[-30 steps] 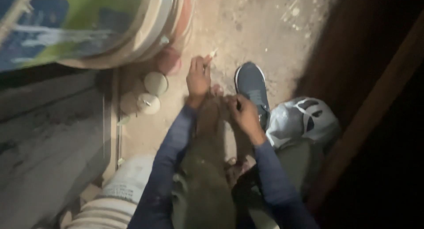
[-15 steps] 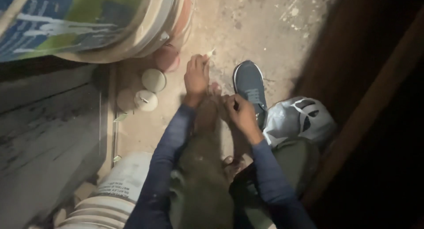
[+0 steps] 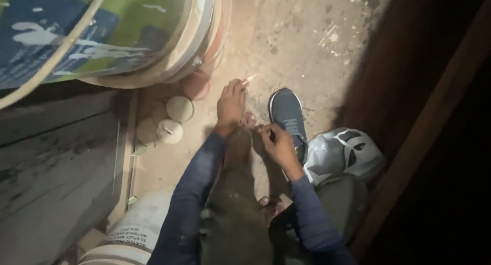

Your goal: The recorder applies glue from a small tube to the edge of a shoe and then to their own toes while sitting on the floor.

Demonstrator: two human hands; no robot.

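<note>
My left hand (image 3: 230,104) reaches forward over the dusty floor and holds a thin pale stick (image 3: 249,80) between its fingertips. To its right, my right hand (image 3: 276,142) hovers with curled, pinched fingers beside a dark blue shoe (image 3: 287,114). What the fingers pinch is too small to see. Both arms wear dark blue sleeves. My olive-trousered knee (image 3: 238,214) lies beneath the hands.
Large stacked paint-smeared buckets (image 3: 153,45) fill the upper left. Small round lids (image 3: 179,108) and a pink pot (image 3: 197,85) sit below them. A white bucket (image 3: 128,229) stands bottom left, and a grey plastic bag (image 3: 342,152) lies right of the shoe. A wooden beam (image 3: 434,127) and darkness are at the right.
The view has drifted slightly. Both hands stay in nearly the same spots, the left still holding the stick.
</note>
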